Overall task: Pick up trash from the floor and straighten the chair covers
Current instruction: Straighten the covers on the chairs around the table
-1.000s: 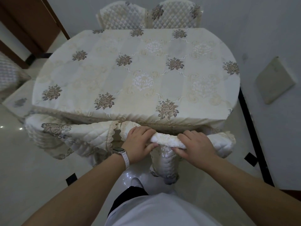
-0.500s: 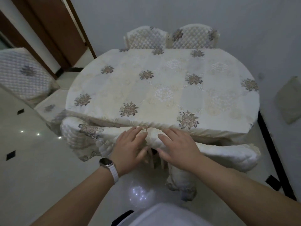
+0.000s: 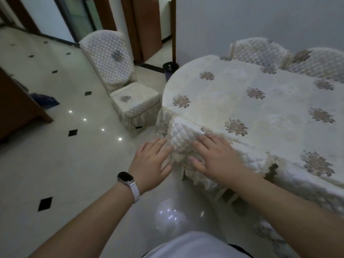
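Note:
A cream quilted chair cover [image 3: 183, 135] sits over the back of a chair tucked under the table edge. My left hand [image 3: 151, 161], a watch on its wrist, lies with straight fingers against the cover's left side. My right hand [image 3: 214, 155] rests flat on the cover's top right, fingers spread. Neither hand grips the fabric. Another covered chair [image 3: 121, 81] stands apart on the floor to the left. Two more covered chair backs [image 3: 260, 50] show behind the table.
The table [image 3: 270, 112] wears a cream floral cloth and fills the right side. A dark blue bundle [image 3: 45, 100] lies on the tiled floor at left beside brown furniture [image 3: 16, 107]. A dark bin [image 3: 170, 67] stands by the doorway.
Both hands let go of the rolled cover and slid left along the chair backs to the left chair's cover, now lying flat. The view turned left.

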Demonstrator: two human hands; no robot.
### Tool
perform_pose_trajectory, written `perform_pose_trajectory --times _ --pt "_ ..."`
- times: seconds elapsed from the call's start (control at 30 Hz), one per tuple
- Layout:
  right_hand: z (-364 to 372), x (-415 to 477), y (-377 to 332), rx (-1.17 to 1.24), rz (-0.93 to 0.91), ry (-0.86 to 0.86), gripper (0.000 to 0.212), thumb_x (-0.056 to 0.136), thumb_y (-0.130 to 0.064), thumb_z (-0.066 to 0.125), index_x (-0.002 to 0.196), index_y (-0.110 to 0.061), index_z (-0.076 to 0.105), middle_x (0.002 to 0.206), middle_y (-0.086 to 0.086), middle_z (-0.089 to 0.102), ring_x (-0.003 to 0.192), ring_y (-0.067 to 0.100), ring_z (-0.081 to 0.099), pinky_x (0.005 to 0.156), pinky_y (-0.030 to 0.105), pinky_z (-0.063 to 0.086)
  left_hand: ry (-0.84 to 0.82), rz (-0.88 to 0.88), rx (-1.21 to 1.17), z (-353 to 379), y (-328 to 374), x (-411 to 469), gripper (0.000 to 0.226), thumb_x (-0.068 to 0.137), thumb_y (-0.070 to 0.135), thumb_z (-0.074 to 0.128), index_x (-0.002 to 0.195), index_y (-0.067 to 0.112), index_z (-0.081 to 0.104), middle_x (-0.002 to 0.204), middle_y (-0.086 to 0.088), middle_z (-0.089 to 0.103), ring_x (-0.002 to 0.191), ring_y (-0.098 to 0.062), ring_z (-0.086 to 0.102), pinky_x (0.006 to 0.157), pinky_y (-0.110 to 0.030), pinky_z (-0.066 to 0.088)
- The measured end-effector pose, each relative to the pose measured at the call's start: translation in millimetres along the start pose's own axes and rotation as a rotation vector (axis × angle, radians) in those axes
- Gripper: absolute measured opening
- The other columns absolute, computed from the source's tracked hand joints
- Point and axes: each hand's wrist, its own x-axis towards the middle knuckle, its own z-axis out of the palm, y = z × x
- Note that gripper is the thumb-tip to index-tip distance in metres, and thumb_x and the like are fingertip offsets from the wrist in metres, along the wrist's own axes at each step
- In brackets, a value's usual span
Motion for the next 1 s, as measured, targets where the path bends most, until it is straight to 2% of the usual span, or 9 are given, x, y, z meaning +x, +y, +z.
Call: perform_pose_trajectory --times 0.1,0.2,0.33,0.57,0.73,0.9,1.0 --pt "7 43 -47 0.001 -0.057 -0.012 0.049 0.089 -0.048 0.053 0.124 -0.014 0.064 0.127 0.006 0.062 0.117 0.029 0.056 0.093 0.042 0.047 0.056 -0.069 0.036 -22 -52 -26 0.042 0.085 0.040 0.059 0.120 0.017 0.062 0.127 -0.008 0.059 0.122 -0.027 0.050 0.099 -0.041 0.036" --pt "13 85 -83 -0.016 -0.134 -0.055 0.054 0.091 -0.051 0.043 0.128 -0.016 0.061 0.130 0.006 0.060 0.119 0.028 0.054 0.095 0.041 0.044 0.083 -0.130 0.052 -39 -96 -41 0.042 0.086 0.040 0.057 0.120 0.016 0.062 0.125 -0.008 0.060 0.122 -0.028 0.050 0.099 -0.042 0.037" --pt "34 132 -111 0.000 -0.224 -0.056 0.054 0.090 -0.050 0.045 0.126 -0.013 0.062 0.127 0.008 0.062 0.116 0.029 0.056 0.093 0.041 0.045 0.073 -0.245 0.063 -51 -141 -54 0.046 0.087 0.040 0.051 0.123 0.014 0.063 0.129 -0.011 0.060 0.124 -0.032 0.052 0.101 -0.047 0.040" --pt "90 227 -139 0.044 -0.339 -0.083 0.054 0.089 -0.052 0.043 0.123 -0.015 0.062 0.126 0.006 0.062 0.115 0.028 0.056 0.091 0.040 0.045 -0.007 -0.366 0.120 -49 -223 -60 0.047 0.090 0.039 0.051 0.127 0.013 0.063 0.131 -0.012 0.060 0.126 -0.032 0.052 0.102 -0.048 0.041" --pt "131 316 -156 0.133 -0.389 -0.072 0.052 0.090 -0.050 0.044 0.123 -0.013 0.062 0.126 0.007 0.061 0.115 0.028 0.056 0.091 0.041 0.045 -0.033 -0.454 0.177 -52 -299 -31 0.047 0.089 0.038 0.052 0.127 0.012 0.063 0.131 -0.012 0.060 0.125 -0.033 0.053 0.101 -0.049 0.042" --pt "156 408 -161 0.202 -0.415 -0.041 0.050 0.088 -0.048 0.048 0.121 -0.014 0.062 0.125 0.007 0.062 0.111 0.029 0.058 0.088 0.040 0.045 -0.034 -0.502 0.216 -62 -368 13 0.045 0.089 0.039 0.051 0.125 0.014 0.063 0.129 -0.009 0.061 0.124 -0.029 0.053 0.102 -0.043 0.038" --pt "165 466 -159 0.196 -0.448 -0.045 0.050 0.088 -0.048 0.049 0.121 -0.014 0.062 0.127 0.008 0.061 0.113 0.030 0.057 0.089 0.041 0.046 -0.065 -0.554 0.244 -68 -410 45 0.047 0.090 0.040 0.049 0.128 0.015 0.061 0.132 -0.010 0.059 0.125 -0.030 0.052 0.103 -0.046 0.039"
